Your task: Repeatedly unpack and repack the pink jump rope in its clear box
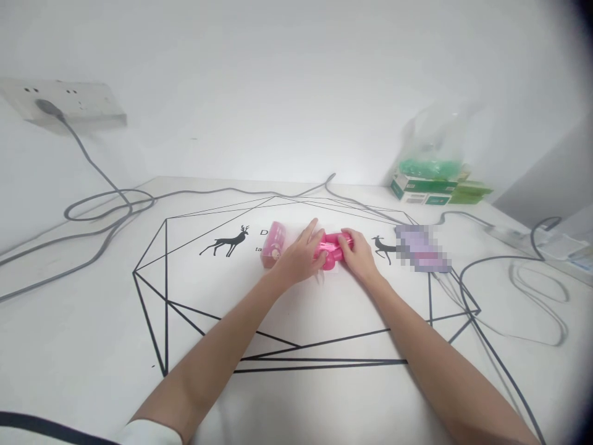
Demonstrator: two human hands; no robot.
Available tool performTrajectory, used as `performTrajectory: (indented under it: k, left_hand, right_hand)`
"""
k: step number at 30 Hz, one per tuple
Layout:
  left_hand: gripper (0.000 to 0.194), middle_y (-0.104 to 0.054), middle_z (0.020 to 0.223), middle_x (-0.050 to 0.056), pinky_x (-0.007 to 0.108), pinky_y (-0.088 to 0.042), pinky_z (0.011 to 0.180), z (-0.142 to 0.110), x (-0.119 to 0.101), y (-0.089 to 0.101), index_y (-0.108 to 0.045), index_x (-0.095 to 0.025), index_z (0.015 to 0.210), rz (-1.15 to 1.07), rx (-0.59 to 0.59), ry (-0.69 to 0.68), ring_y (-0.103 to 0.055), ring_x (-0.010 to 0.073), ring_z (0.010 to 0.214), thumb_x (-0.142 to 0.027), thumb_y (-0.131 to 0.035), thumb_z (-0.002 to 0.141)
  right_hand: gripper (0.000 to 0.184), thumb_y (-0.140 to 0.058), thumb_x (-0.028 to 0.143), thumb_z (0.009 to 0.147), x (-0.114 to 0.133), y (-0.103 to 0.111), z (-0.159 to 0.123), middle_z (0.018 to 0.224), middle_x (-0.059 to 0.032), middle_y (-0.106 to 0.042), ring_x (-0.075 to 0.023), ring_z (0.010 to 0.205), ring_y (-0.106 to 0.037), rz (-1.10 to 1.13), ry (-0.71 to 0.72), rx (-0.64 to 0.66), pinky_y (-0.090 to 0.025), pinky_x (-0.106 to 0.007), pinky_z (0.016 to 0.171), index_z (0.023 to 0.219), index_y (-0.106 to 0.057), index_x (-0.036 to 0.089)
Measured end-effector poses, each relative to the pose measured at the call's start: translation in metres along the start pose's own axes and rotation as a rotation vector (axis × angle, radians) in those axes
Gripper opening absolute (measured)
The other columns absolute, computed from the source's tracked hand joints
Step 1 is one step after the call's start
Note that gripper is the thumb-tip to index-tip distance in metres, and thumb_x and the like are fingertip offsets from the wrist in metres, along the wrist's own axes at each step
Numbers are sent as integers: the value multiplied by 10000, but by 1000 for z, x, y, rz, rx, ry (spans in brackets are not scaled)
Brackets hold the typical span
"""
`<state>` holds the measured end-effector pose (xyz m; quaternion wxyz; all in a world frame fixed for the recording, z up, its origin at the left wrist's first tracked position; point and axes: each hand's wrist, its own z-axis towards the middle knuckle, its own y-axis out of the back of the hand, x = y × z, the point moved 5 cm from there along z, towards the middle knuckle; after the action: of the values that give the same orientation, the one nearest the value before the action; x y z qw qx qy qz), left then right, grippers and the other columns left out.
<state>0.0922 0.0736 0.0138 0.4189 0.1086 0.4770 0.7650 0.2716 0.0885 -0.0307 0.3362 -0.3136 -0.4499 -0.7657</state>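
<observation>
"Both hands, left (303, 254) and right (360, 252): what are they doing?"

"Closed by the fingers on one pink thing (329, 262), left hand on its left side, right on its right, near each other. It's over the middle of the table (315, 408). One piece or several, I can't tell; fingers cover much of it."

"Count the rest."

"One pink box (273, 243), just left of the left hand. Two printed deer (229, 241), one to each side of the hands. One pixelated item (420, 247), right of the right hand, too blurred to name."

"Farther back?"

"One clear bag (433, 139) with something green inside, on white-and-green boxes (424, 184), at least two. One green box (470, 192) beside them. One socket panel (95, 102) on the wall, one plug (47, 107) in it."

"What's in the way?"

"Left hand and box cover some of the printed letters (264, 233). Gray cords (222, 191) loop at left, run along the back and down the right, past the pixelated item; their number I can't tell."
</observation>
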Motion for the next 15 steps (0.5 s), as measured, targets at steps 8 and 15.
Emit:
performTrajectory:
  k: [8, 15]
  left_hand:
    - [396, -328, 1562, 205, 470, -574, 936, 0, 2, -2, -481, -136, 1337, 4, 13, 1, -573, 327, 1262, -300, -469, 976]
    - [337, -408, 1517, 168, 467, -545, 997, 1, 2, -2, -522, -184, 1284, -36, 14, -10, -538, 313, 1305, -300, -419, 985]
  right_hand:
    - [767, -681, 604, 801, -4, 21, -4, 1531, -100, -394, -323, 1375, -436, -151, 306, 408, -353, -484, 1152, 1471, -453, 308]
    - [779, -677, 614, 800, -1, 16, -5, 1473, -115, -409, -318, 1337, -474, -152, 293, 416, -393, -470, 1132, 1477, -441, 310]
